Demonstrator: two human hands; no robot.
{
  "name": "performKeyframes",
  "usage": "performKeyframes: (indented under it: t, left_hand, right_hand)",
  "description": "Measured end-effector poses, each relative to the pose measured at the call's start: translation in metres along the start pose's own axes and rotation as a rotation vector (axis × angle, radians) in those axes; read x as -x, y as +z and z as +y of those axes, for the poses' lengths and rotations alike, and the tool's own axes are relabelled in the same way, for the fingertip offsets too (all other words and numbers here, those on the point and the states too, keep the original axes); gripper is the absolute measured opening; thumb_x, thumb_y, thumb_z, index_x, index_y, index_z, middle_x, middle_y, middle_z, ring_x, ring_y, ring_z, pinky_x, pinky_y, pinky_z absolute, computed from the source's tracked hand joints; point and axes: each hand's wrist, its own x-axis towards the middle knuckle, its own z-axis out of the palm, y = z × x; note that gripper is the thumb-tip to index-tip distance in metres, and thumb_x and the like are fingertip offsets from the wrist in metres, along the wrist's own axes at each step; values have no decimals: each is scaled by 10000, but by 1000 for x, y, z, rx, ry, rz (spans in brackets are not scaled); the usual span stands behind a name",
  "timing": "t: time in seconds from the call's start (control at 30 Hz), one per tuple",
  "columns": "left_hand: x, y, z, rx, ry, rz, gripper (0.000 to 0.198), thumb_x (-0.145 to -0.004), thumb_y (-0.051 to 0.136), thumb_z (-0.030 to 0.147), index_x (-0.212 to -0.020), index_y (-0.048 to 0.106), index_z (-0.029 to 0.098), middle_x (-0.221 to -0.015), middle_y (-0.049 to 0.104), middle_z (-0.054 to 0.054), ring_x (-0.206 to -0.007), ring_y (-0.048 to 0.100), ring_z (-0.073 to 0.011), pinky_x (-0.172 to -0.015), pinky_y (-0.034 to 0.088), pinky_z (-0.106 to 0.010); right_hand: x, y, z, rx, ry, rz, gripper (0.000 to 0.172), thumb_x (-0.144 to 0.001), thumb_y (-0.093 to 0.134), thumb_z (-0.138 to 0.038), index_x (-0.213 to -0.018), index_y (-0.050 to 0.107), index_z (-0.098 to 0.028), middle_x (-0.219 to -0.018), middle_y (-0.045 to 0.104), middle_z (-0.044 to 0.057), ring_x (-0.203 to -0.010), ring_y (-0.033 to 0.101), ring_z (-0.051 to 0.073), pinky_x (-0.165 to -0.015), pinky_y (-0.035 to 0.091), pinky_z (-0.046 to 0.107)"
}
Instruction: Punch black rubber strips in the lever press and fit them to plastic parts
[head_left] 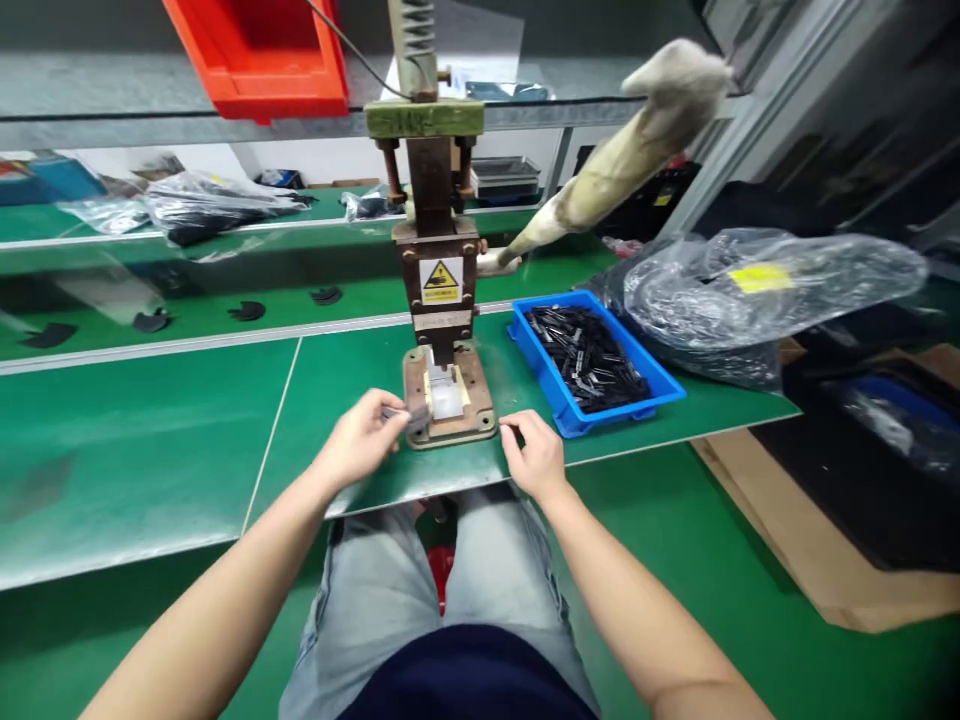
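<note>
My left hand pinches a thin, dark flat piece between thumb and fingers, over the left front corner of the press base. The hand press stands upright in front of me, with a pale block on its base plate. My right hand is closed, thumb against fingers, beside the base's right front corner. Whatever it may hold is hidden or too small to name. The press lever, wrapped in pale material, slants up to the right.
A blue tray full of small black parts stands right of the press. Behind it lies a clear plastic bag. Several dark curved pieces lie on the green belt behind. An orange bin sits above. Cardboard lies at right.
</note>
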Motion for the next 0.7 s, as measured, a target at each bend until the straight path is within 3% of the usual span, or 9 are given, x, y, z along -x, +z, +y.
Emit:
performKeyframes:
  t: [0.07, 0.13, 0.23, 0.3, 0.43, 0.5, 0.57, 0.63, 0.7]
  left_hand:
    - [3, 43, 28, 141, 51, -224, 377, -971, 694, 578, -1149, 611, 256, -690, 670, 24, -571, 651, -173, -566, 504, -286]
    - [-5, 82, 51, 232, 86, -314, 348, -990, 692, 544, -1137, 597, 244, -659, 679, 23, -555, 660, -167, -568, 518, -276]
    - [-30, 123, 71, 266, 80, -292, 211, -1036, 652, 417, -1114, 581, 234, -663, 715, 8, -564, 689, -161, -574, 534, -258]
    - [-45, 143, 76, 269, 49, -249, 110, -1063, 601, 324, -1121, 582, 233, -680, 736, 2, -582, 709, -157, -591, 548, -252]
    - [-46, 173, 72, 392, 39, -226, 56, -1074, 564, 267, -1116, 587, 239, -658, 716, 16, -575, 701, -149, -594, 547, -245]
    - [-33, 184, 63, 419, 49, -233, 72, -1071, 570, 294, -1113, 599, 243, -658, 702, 19, -571, 689, -150, -589, 544, -252]
    - [-15, 189, 52, 388, 79, -246, 121, -1073, 564, 321, -1150, 616, 243, -674, 703, 8, -600, 702, -161, -616, 564, -275]
    - [4, 187, 40, 325, 169, -229, 211, -1057, 590, 325, -1245, 627, 237, -839, 765, -47, -677, 735, -174, -673, 603, -312]
    - [22, 175, 29, 259, 318, -175, 314, -1036, 633, 319, -1338, 620, 233, -1203, 773, -145, -784, 761, -182, -755, 645, -356]
  right_hand:
    - [1, -1, 0, 14, 2, -4, 160, -1080, 563, -275, -1074, 705, -201, -1027, 740, 74, -964, 695, 202, -874, 561, 356]
    - [1, -3, 0, 28, 1, 3, 181, -1085, 535, -278, -1024, 683, -195, -994, 722, 76, -932, 681, 200, -840, 554, 347]
    - [1, -4, 3, 17, 32, 92, 179, -1087, 533, -305, -1016, 652, -190, -959, 703, 77, -882, 673, 195, -805, 569, 342]
    - [1, -3, 8, -50, 88, 187, 176, -1085, 562, -335, -1143, 635, -185, -978, 719, 78, -879, 703, 189, -810, 605, 339]
    - [3, -3, 19, -200, 194, 268, 423, -1097, 558, -386, -1455, 511, -167, -1130, 752, 126, -959, 758, 192, -818, 647, 334]
    - [4, -5, 23, -210, 226, 276, 409, -1103, 541, -415, -1432, 555, -173, -1154, 750, 134, -974, 757, 200, -830, 644, 349]
    - [6, -8, 25, -245, 251, 266, 319, -1102, 543, -436, -1287, 626, -189, -1064, 747, 101, -926, 746, 196, -826, 632, 356]
    - [7, -9, 26, -327, 275, 237, 255, -1097, 561, -442, -1161, 631, -205, -966, 723, 60, -868, 730, 182, -812, 616, 352]
    - [6, -8, 27, -417, 299, 222, 238, -1085, 591, -448, -1109, 616, -213, -921, 695, 35, -829, 718, 174, -800, 607, 356]
